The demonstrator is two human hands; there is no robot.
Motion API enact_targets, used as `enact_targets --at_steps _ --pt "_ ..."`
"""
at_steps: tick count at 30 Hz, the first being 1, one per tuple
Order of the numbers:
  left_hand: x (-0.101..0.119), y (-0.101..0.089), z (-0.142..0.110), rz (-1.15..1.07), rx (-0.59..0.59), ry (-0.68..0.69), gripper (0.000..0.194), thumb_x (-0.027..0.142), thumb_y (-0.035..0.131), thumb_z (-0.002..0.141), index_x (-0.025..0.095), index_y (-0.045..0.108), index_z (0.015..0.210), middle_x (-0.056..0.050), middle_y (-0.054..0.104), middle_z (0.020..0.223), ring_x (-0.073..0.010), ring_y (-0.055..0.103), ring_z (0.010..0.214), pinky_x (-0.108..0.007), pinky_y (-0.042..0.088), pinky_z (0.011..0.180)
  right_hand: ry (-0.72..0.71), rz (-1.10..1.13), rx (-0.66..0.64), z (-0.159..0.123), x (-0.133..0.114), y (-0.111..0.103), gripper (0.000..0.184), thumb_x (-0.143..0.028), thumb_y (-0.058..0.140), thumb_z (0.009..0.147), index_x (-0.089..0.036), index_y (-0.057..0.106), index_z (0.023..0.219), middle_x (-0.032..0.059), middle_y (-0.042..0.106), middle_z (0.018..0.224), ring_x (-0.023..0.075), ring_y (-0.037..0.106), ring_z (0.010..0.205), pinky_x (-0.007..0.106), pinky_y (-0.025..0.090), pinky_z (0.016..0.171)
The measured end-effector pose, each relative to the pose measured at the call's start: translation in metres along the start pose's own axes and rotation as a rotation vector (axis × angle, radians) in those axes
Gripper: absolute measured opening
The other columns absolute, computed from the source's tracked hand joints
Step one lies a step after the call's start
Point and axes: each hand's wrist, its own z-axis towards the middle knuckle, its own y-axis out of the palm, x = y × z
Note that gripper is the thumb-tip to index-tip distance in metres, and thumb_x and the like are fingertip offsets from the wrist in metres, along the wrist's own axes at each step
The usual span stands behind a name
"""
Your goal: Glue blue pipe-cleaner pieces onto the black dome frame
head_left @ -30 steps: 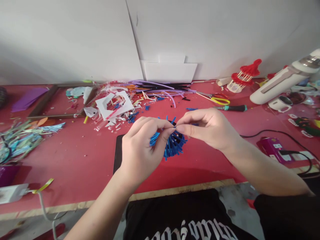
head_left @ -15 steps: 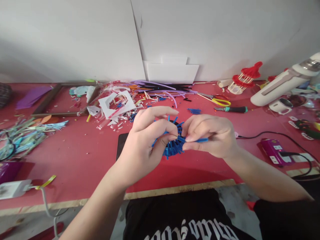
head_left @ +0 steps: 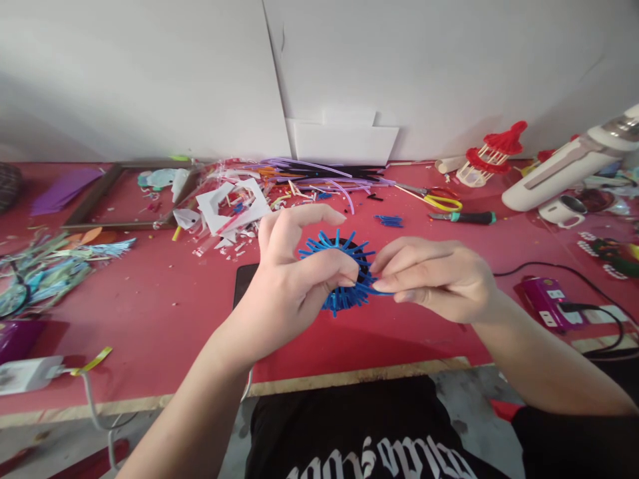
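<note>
My left hand grips a spiky ball of short blue straw pieces above a red table; its thumb presses the ball's near side and its index finger arches over the top. From the right, my right hand has thumb and fingers pinched on one blue straw piece at the ball's right edge. A dark flat pad lies on the table under the hands.
Straw and paper scraps litter the back of the table. Yellow scissors, a black-handled tool, a red and white straw model, a white bottle and a purple device with cable sit right. Paper feathers lie left.
The left index finger has lifted and stretched over the ball, showing more blue spikes. The right hand has drawn slightly right and down, still pinching at the ball's right edge.
</note>
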Motion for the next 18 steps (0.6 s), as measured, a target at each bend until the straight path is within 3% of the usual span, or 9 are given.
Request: enact_targets --at_steps 3,6,9,13,16,18 --pt "-0.001 0.002 0.0 0.021 0.012 0.002 0.02 0.014 0.061 0.095 0.029 0.07 0.086 -0.009 0.056 0.132 -0.0317 0.055 0.124 -0.056 0.043 0.101 -0.005 -0.039 0.113 -0.002 0.001 0.0 0.026 -0.011 0.08 0.081 -0.027 0.079 0.101 0.0012 0.074 0.083 0.0181 0.073 0.084 0.037 0.065 0.08" --pt "-0.001 0.006 0.0 0.043 0.036 -0.022 0.018 0.016 0.062 0.095 0.028 0.071 0.085 -0.009 0.058 0.133 -0.0312 0.057 0.124 -0.054 0.044 0.103 0.017 -0.136 0.18 -0.007 0.004 0.001 0.024 -0.011 0.083 0.078 -0.028 0.078 0.094 0.0014 0.075 0.088 0.0192 0.072 0.085 0.04 0.065 0.08" --pt "-0.001 0.012 -0.002 0.0 0.039 -0.08 0.013 0.021 0.064 0.096 0.028 0.07 0.104 -0.008 0.063 0.137 -0.0299 0.059 0.128 -0.052 0.043 0.11 -0.035 -0.288 0.28 -0.017 0.01 0.008 0.034 -0.008 0.081 0.077 -0.033 0.078 0.101 0.0007 0.077 0.091 0.0217 0.074 0.088 0.043 0.066 0.079" --pt "0.001 0.026 -0.012 -0.157 0.078 -0.337 0.036 0.026 0.054 0.103 0.026 0.054 0.138 -0.01 0.066 0.141 -0.0266 0.06 0.134 -0.047 0.047 0.113 -0.162 -0.481 0.322 -0.033 0.025 0.024 0.049 -0.007 0.082 0.076 -0.034 0.074 0.115 -0.0003 0.08 0.093 0.0231 0.076 0.09 0.04 0.067 0.072" --pt "0.004 0.035 -0.02 -0.268 0.106 -0.491 0.039 0.027 0.055 0.103 0.024 0.051 0.141 -0.011 0.068 0.14 -0.0263 0.064 0.132 -0.045 0.053 0.11 -0.203 -0.524 0.312 -0.042 0.037 0.035 0.042 -0.008 0.079 0.08 -0.032 0.074 0.114 -0.0002 0.08 0.092 0.0227 0.077 0.089 0.039 0.067 0.068" --pt "0.008 0.04 -0.023 -0.276 0.09 -0.516 0.041 0.026 0.057 0.101 0.024 0.05 0.141 -0.011 0.07 0.137 -0.0264 0.067 0.128 -0.045 0.057 0.105 -0.199 -0.513 0.308 -0.046 0.042 0.04 0.037 -0.008 0.076 0.083 -0.031 0.075 0.112 0.0006 0.08 0.093 0.0228 0.077 0.09 0.039 0.066 0.068"
